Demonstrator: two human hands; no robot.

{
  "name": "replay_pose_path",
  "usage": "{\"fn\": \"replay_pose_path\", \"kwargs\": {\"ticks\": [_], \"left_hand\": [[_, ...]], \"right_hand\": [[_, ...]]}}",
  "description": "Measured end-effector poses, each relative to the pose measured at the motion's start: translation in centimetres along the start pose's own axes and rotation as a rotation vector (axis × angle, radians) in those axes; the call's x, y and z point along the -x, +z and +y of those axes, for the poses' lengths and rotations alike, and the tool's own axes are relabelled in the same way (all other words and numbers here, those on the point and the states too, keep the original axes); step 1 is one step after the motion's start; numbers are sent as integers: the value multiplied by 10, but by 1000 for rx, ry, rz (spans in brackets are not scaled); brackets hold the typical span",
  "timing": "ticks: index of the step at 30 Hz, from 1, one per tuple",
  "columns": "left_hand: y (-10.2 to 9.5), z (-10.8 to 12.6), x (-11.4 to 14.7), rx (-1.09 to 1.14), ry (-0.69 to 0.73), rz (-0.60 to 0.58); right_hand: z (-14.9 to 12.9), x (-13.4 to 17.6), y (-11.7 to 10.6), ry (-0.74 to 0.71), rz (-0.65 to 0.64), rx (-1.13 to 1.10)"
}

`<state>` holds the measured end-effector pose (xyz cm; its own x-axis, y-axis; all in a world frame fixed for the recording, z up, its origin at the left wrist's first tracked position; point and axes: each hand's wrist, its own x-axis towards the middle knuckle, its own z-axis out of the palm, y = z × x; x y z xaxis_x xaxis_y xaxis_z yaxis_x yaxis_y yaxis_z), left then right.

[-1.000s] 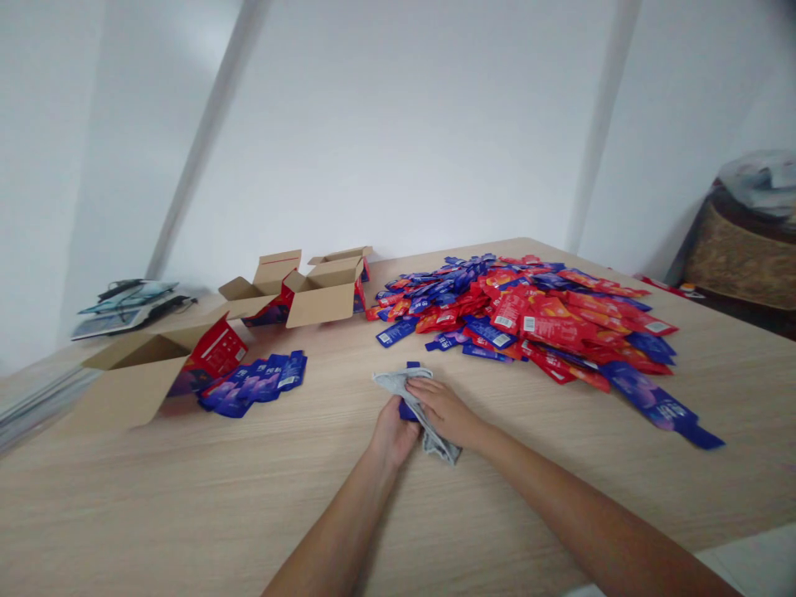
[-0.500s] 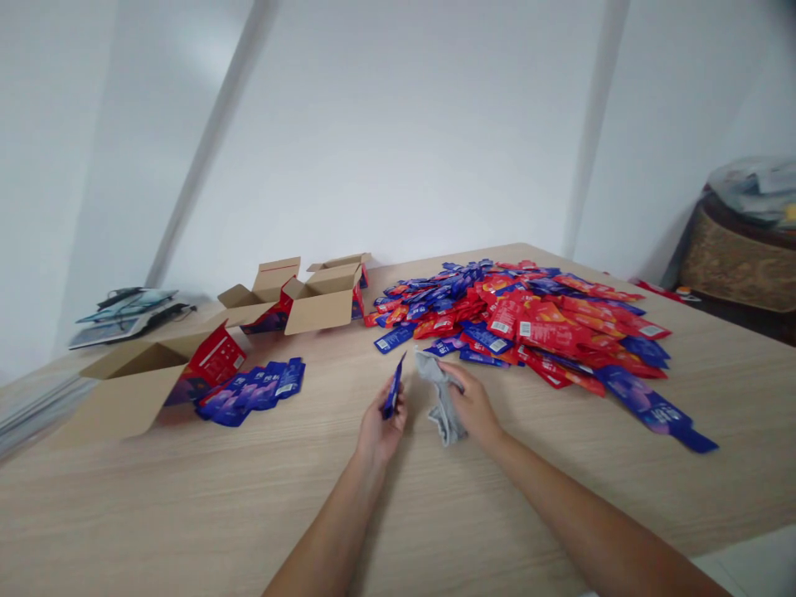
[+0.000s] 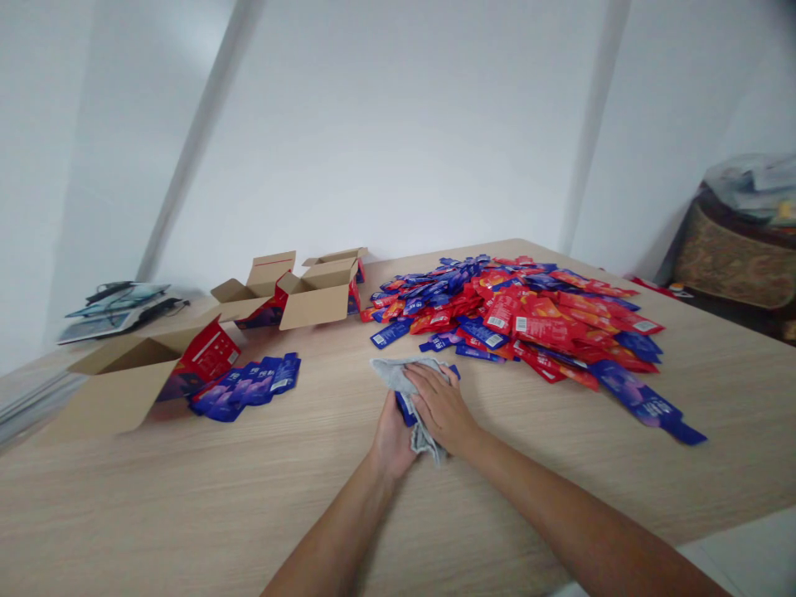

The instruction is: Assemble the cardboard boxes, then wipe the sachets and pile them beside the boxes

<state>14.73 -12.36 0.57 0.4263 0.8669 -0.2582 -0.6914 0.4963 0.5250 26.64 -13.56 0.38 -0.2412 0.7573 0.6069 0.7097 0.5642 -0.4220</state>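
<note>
My left hand [image 3: 391,439] is closed on a blue packet [image 3: 405,409], which the cloth mostly covers. Over it, my right hand [image 3: 444,408] presses a light grey cloth [image 3: 389,372] flat against the packet, fingers together. One corner of the cloth sticks out to the left, and its lower end hangs between my hands. Just beyond them lies a big heap of red and blue packets [image 3: 516,315]. To the left, several blue packets [image 3: 249,384] lie overlapped in a row beside an open cardboard box.
The nearest open box [image 3: 115,398] stands at left with its flaps out. More open boxes [image 3: 317,305] are behind it, near the wall. Flat items and cables lie on a pale device [image 3: 118,313] at far left. A patterned chair [image 3: 734,261] with a plastic bag stands at right.
My right hand has brought the cloth left onto the blue packet in my left hand. The cloth now covers most of that packet. The view has shifted slightly.
</note>
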Motion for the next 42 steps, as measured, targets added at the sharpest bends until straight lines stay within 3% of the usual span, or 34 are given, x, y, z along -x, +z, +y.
{"fn": "replay_pose_path", "kwargs": {"ticks": [4, 9, 13, 16, 18, 20, 22, 26, 29, 31, 34, 36, 37, 39, 42], "left_hand": [[-4, 6, -1, -39, -37, -4], [-13, 15, -8, -134, 27, 213], [-13, 18, -10, -127, 90, 204], [-12, 13, -10, -84, 54, 174], [-12, 7, -11, -55, 39, 156], [-13, 5, -11, -30, 18, 150], [-14, 6, -12, 3, 28, 180], [-18, 15, -16, 50, 117, 223], [-21, 21, -20, -64, 110, 240], [-24, 31, -24, -174, 197, 271], [-33, 57, -29, -431, 579, 372], [-47, 78, -31, -783, 841, 469], [-55, 87, -32, -1027, 899, 515], [-74, 103, -34, -1557, 829, 573], [-100, 119, -37, -2137, 558, 557]], "right_hand": [[25, -3, 9, 155, -35, 25], [65, 0, 13, 261, -71, 185], [93, 1, 1, 394, 89, 194], [87, 0, 1, 388, 236, 93], [69, 1, 11, 278, 151, 14], [46, 4, 22, 128, -74, -58], [25, 5, 30, 39, -196, -139], [8, 4, 30, -86, -288, -368], [14, 3, 26, -64, -323, -489], [22, 4, 25, 1, -325, -493], [30, 7, 25, 54, -288, -464], [32, 9, 24, 62, -262, -452], [32, 9, 23, 65, -258, -442], [30, 9, 22, 69, -266, -421], [28, 9, 20, 69, -285, -409]]}}
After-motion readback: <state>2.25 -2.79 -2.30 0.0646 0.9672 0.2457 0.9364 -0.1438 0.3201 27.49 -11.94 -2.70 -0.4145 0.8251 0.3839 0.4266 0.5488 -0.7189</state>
